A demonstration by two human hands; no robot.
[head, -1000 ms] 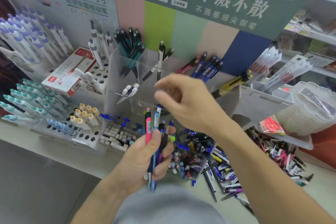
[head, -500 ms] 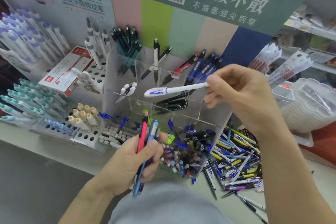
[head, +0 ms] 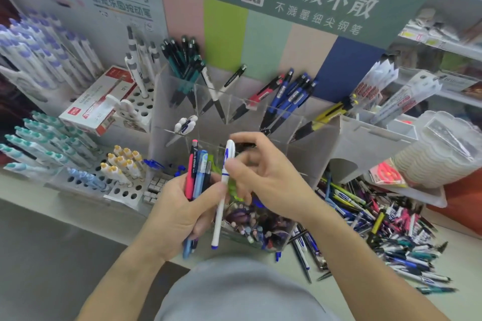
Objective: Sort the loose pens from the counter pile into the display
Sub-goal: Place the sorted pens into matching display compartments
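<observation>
Sorting partly done: clear acrylic display [head: 276, 112] holds some pens, large counter pile [head: 391, 232] remains; left hand [head: 180, 214] grips a pen bundle [head: 198, 172], right hand [head: 263, 177] pinches a white-and-blue pen [head: 221, 195] upright beside it

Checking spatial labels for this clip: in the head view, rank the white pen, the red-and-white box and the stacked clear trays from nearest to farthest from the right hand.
1. White pen: pinched by the right hand.
2. Stacked clear trays: far right of the counter.
3. Red-and-white box: far left, past the left hand.
</observation>
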